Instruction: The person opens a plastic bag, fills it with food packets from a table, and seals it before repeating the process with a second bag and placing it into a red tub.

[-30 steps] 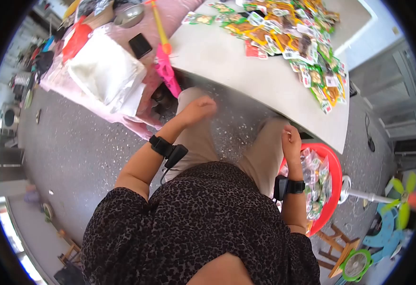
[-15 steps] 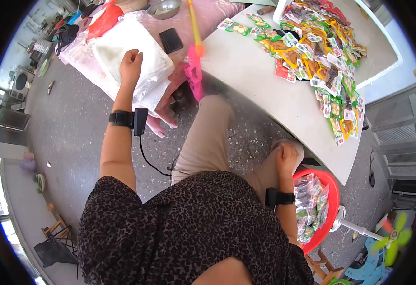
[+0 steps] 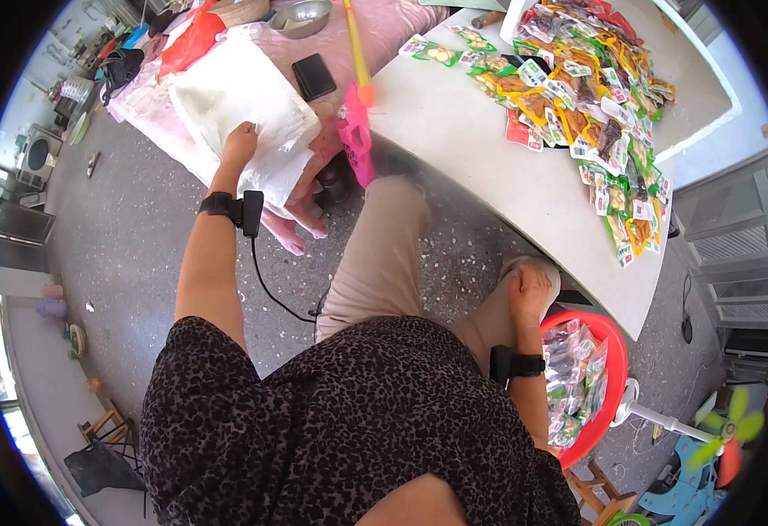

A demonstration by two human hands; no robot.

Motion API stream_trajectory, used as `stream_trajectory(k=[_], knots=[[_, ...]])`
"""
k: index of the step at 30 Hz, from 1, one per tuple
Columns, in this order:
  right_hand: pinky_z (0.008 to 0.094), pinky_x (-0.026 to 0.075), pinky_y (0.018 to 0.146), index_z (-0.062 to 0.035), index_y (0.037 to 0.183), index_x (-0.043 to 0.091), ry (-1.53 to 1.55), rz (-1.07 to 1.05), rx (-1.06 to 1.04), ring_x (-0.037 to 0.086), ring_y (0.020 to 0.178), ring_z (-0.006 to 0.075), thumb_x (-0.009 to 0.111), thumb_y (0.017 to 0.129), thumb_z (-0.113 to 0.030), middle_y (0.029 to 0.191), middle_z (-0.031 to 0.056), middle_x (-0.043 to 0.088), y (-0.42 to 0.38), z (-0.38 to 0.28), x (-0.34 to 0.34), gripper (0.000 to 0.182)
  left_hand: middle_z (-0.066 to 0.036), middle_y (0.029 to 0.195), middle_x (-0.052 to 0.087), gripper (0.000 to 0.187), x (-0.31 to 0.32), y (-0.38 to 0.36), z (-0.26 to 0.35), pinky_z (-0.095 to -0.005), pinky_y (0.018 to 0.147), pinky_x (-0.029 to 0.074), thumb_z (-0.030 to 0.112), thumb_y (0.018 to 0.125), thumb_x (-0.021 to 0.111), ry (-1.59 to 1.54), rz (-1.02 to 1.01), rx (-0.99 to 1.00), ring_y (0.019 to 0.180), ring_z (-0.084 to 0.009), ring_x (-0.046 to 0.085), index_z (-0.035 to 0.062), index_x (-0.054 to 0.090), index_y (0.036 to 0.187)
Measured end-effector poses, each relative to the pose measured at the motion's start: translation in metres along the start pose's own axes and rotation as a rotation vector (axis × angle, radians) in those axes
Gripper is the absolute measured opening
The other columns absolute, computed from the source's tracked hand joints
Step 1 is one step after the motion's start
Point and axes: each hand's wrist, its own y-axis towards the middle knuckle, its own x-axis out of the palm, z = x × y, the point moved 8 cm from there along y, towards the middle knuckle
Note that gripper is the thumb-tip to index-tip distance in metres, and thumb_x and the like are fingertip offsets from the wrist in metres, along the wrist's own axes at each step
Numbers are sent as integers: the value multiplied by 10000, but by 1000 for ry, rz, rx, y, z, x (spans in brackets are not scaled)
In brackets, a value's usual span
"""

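Observation:
My left hand (image 3: 238,147) is closed, thumb and fingers together, over white plastic bags (image 3: 217,92) lying on the pink-covered table (image 3: 401,31). Whatever it pinches, if anything, is too small to make out. My right hand (image 3: 531,289) rests on my right knee, fingers stretched loosely downward over the trouser cloth, with nothing in it. Beside that forearm stands a red tub (image 3: 613,373) holding several clear food packets (image 3: 572,377). On the white table (image 3: 480,131) lies a heap of small sealed snack packets (image 3: 576,96).
Near the bags are a black phone-like case (image 3: 314,76), a yellow stick (image 3: 357,53), a pink plastic bag (image 3: 357,145), a red bag (image 3: 193,44) and a metal bowl (image 3: 302,16). A white foam box (image 3: 708,123) and a small fan (image 3: 730,430) stand to the right.
My left hand has moved back toward my body over the white bags, still closed. My right hand stays on the knee.

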Motion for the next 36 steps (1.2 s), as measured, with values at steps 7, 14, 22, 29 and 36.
stream_trajectory(k=[7, 14, 22, 29, 36], knots=[[373, 387, 714, -31, 750, 542, 20, 26, -10, 520, 787, 280, 539, 643, -75, 805, 112, 564, 0, -1, -5, 115, -182, 757, 547, 214, -51, -21, 73, -418, 658, 389, 186, 781, 417, 55, 183, 170, 739, -352, 502, 10, 537, 761], [296, 423, 627, -2, 787, 537, 575, 71, 325, 539, 708, 211, 543, 713, -68, 782, 107, 559, 1, 19, 6, 100, -113, 730, 533, 51, -63, -112, 234, -375, 633, 393, 78, 685, 506, -39, 230, 734, 699, -298, 488, 28, 511, 687], [239, 407, 604, -54, 929, 498, 1526, -345, 792, 512, 724, 131, 497, 795, -211, 856, 46, 545, 26, -64, 34, 206, -105, 799, 506, 65, 4, -223, 307, -364, 639, 392, 63, 654, 529, -215, -57, 1018, 719, -273, 481, 24, 500, 697], [212, 385, 530, -76, 864, 503, 1794, -491, 760, 492, 682, 99, 507, 781, -258, 799, 28, 541, 22, -87, 64, 201, -55, 735, 480, 91, 27, -257, 311, -334, 577, 367, 115, 543, 515, -174, -69, 1155, 693, -222, 469, 82, 458, 606], [215, 370, 500, -64, 768, 504, 1672, -439, 822, 454, 594, 94, 538, 745, -200, 676, 15, 503, 14, -73, 74, 142, -48, 759, 487, 100, 51, -268, 301, -334, 585, 366, 115, 583, 541, -93, -215, 1164, 701, -221, 469, 76, 475, 648]])
